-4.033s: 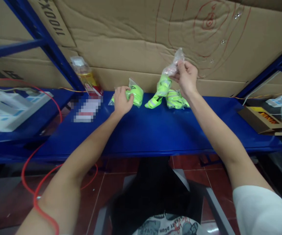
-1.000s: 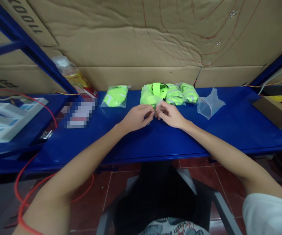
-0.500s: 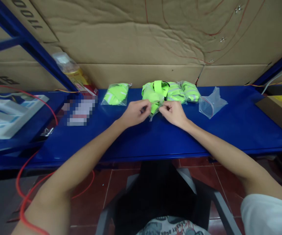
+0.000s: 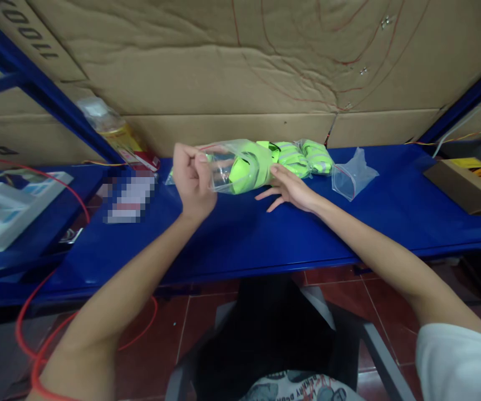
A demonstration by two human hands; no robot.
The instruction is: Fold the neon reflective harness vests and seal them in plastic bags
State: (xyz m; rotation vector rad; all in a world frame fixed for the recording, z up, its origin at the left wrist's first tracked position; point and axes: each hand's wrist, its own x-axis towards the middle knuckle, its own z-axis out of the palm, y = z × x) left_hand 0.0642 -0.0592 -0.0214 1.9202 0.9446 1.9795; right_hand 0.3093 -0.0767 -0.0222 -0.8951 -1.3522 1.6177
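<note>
Gripping the mouth of a clear bag (image 4: 224, 170) above the blue shelf (image 4: 265, 234), the left hand (image 4: 190, 178) holds it level; the right hand (image 4: 288, 189), fingers spread, touches its far end, seemingly steadying the yellow band (image 4: 244, 167) inside.

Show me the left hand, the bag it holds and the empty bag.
left hand (image 4: 192, 182), head view, middle of hand
held bag (image 4: 240, 167), head view, middle, over green content
empty bag (image 4: 351, 177), head view, its middle

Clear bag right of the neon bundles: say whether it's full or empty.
Empty: the clear bag shows only the blue shelf through it, nothing inside.
</note>
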